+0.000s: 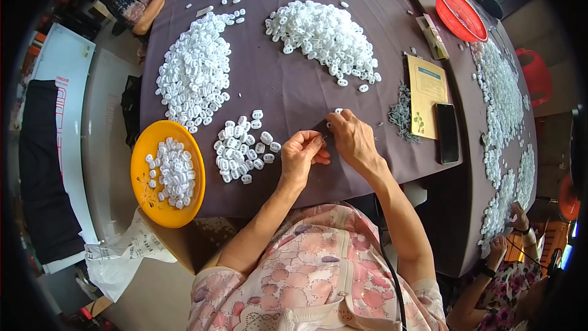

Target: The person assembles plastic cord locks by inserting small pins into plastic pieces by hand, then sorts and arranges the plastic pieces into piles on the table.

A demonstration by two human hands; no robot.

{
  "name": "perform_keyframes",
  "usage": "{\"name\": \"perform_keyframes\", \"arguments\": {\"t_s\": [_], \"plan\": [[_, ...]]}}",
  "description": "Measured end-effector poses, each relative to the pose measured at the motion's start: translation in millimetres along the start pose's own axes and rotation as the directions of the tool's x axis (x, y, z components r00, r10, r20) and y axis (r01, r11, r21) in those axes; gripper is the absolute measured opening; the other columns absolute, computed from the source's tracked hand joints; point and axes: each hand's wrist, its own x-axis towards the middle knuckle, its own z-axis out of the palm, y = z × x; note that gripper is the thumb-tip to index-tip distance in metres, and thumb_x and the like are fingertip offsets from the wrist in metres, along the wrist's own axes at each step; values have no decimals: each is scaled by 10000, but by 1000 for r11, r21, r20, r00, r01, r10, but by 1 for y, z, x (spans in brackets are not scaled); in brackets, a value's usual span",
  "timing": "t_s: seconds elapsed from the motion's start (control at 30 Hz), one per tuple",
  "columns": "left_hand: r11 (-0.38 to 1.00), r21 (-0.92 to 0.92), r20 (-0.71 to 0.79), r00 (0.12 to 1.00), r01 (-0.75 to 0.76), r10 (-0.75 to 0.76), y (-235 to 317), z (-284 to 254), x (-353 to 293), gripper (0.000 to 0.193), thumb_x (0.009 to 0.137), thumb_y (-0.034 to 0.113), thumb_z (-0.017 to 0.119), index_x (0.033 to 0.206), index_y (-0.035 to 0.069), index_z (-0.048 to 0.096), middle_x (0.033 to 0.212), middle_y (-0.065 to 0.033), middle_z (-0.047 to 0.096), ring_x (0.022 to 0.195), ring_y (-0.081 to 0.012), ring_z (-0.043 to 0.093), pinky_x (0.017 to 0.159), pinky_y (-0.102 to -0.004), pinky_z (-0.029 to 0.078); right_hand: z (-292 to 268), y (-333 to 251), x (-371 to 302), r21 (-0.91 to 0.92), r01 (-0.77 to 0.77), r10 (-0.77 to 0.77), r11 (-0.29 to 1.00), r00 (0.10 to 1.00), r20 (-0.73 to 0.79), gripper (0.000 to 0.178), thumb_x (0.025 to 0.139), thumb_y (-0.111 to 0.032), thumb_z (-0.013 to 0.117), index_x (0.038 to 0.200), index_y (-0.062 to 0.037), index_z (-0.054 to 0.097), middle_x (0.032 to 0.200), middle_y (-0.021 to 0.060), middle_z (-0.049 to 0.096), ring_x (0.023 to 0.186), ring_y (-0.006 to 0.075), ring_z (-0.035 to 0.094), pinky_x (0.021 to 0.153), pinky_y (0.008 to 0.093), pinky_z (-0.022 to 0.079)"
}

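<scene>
My left hand (299, 158) is closed in a pinch over the near edge of the table. A tiny thin grey piece (324, 138) shows at its fingertips; its kind is too small to tell. Beside it, my right hand (353, 138) is bent round a small white oval plastic piece (330, 125), partly covered by the fingers. Another white piece (338, 111) shows just beyond the right knuckles. To the left of my hands lies a loose cluster of white oval plastic pieces (236, 153) with dark holes. Right of them is a heap of small grey pieces (401, 116).
A yellow plate (197, 175) of white pieces sits at the left edge. Two large white heaps (195, 70) (324, 34) lie farther back. A phone (447, 133) and yellow booklet (428, 83) are at right. A red basket (450, 15) and two other people flank the tables.
</scene>
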Motion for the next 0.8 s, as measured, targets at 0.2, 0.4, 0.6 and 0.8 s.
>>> {"name": "perform_keyframes", "arguments": {"t_s": [0.2, 0.4, 0.6, 0.8], "plan": [[999, 34, -9, 1000, 8, -8, 2, 6, -1, 95, 898, 81, 603, 955, 5, 608, 821, -76, 639, 602, -131, 623, 521, -264, 551, 1, 13, -10, 242, 64, -18, 968, 982, -186, 140, 801, -80, 654, 930, -39, 620, 802, 119, 616, 648, 283, 631, 561, 378, 496], [986, 168, -2, 1000, -6, 7, -2, 28, -1, 89, 886, 78, 617, 931, 3, 630, 774, -40, 628, 570, -82, 580, 468, -211, 484, -4, 19, -47, 928, -332, 449, 166, 864, 229, 144, 868, -103, 660, 962, 1, 624, 810, 32, 644, 650, 88, 620, 583, 231, 527], [958, 284, 52, 998, -33, 19, -12, 42, 2, 89, 886, 85, 615, 911, 2, 636, 730, -15, 617, 548, -56, 543, 448, -196, 444, -7, 22, -61, 973, -230, 503, 34, 845, 182, 142, 878, -73, 639, 996, 1, 609, 860, 44, 648, 716, 118, 653, 641, 242, 555], [950, 313, 42, 999, -11, -2, -11, 44, 1, 77, 893, 78, 611, 920, 8, 631, 735, -20, 607, 544, -63, 534, 451, -200, 439, -8, 20, -62, 975, -207, 467, 83, 872, 146, 136, 889, -67, 621, 1000, 9, 604, 872, 55, 650, 742, 127, 661, 650, 245, 563]]}}
